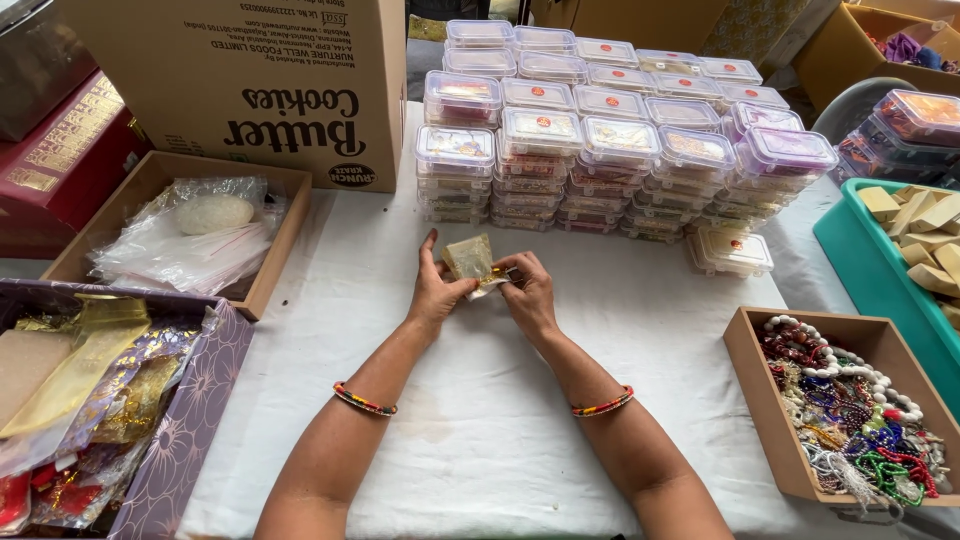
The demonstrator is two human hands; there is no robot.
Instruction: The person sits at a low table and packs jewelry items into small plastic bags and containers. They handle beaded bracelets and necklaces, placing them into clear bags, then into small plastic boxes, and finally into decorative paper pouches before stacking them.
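Lowest in the frame, two forearms with beaded bangles reach up over the white-covered bench point(480, 420) to the middle of the picture, where both hands meet on a small gold pouch point(470, 257). The left hand point(434, 290) pinches its lower left edge with the forefinger stretched upward, the other fingers curled; the right hand point(528, 292) is closed on its right side, where something small and bright shows at the fingertips. To handle it well, I judge the pouch mouth should be kept spread by the left hand while the right works with fingertips only, close above the bench so nothing drops far. What the right fingers grip is too small to name, and the pouch mouth is hidden. At lower left a purple box point(190, 420) of gold fabric is cut off; at lower right a brown tray point(765, 400) holds beaded strings. Further up the left, a tray point(270, 260) holds clear bags. Beyond the hands stand stacked clear lidded containers point(600, 150), their contents indistinct.
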